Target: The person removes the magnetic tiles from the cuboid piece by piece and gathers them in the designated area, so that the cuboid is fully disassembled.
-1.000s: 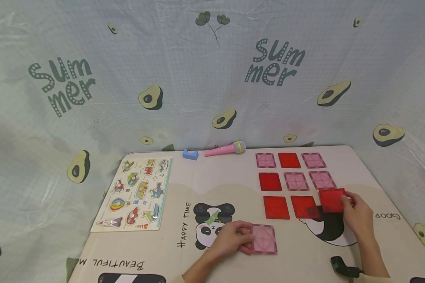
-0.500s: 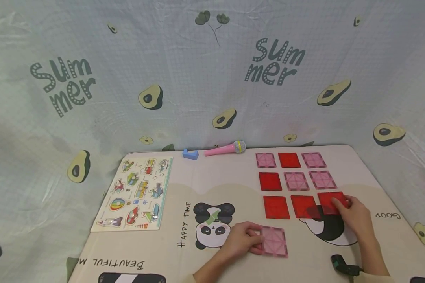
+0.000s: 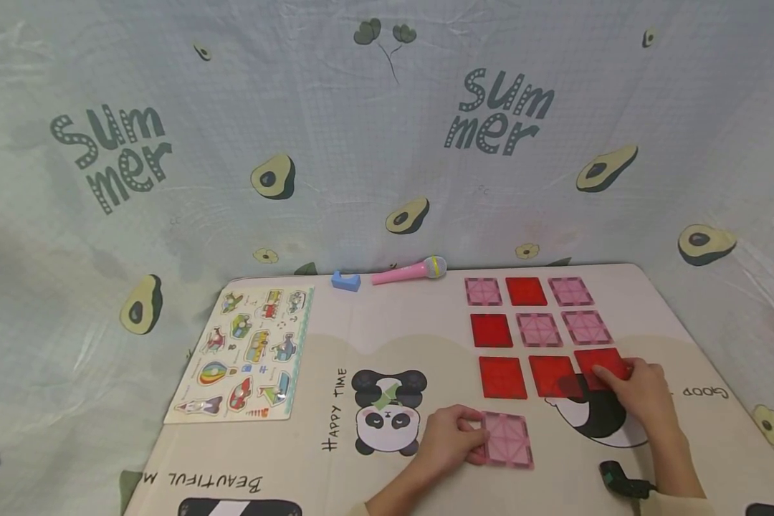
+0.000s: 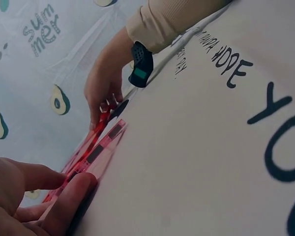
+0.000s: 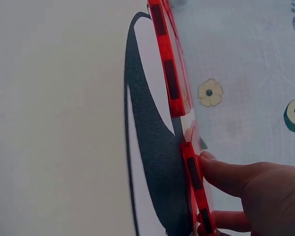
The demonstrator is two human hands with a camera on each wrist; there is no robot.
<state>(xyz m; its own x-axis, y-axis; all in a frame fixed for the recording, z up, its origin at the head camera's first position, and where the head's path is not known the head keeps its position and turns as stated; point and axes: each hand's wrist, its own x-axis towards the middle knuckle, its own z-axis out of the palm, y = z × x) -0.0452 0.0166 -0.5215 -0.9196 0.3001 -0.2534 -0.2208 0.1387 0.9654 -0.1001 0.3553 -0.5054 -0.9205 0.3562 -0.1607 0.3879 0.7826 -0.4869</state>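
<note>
In the head view my left hand (image 3: 454, 441) pinches the left edge of a pink translucent square magnetic tile (image 3: 508, 441) between thumb and fingers, low over the mat. The right hand (image 3: 645, 390) holds a red square magnetic tile (image 3: 598, 368) by its right side, thumb on top, at the right end of the nearest row. Beside it lie a red tile (image 3: 550, 376) and another red tile (image 3: 503, 378). In the right wrist view a narrow gap parts the held red tile (image 5: 196, 179) from its neighbour (image 5: 169, 64). Fingertips beneath the tiles are partly hidden.
Behind that row lie more pink tiles (image 3: 540, 330) and red tiles (image 3: 491, 330), in two rows. A pink toy microphone (image 3: 409, 271) and a blue block (image 3: 346, 282) sit at the back edge. A picture board (image 3: 241, 355) lies left on the printed mat (image 3: 309, 459).
My right hand has lowered the red tile onto the row and shifted it slightly left. The left hand has moved right with the pink tile.
</note>
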